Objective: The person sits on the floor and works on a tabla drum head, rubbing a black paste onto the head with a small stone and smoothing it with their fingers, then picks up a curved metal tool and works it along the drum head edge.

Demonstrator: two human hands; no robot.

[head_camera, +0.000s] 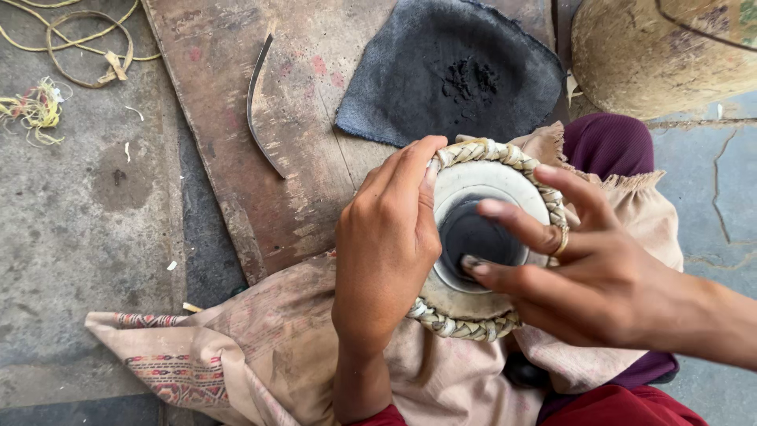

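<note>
The left hand [386, 244] grips the drum [481, 237] rim on the lap cloth [260, 347]; the right hand [583, 268], holding nothing, rubs its fingertips [473, 267] on an already dense black patch [477, 235].

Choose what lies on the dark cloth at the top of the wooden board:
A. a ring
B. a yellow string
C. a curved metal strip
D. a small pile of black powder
D: a small pile of black powder sits in the middle of the dark cloth, on the wooden board.
</note>
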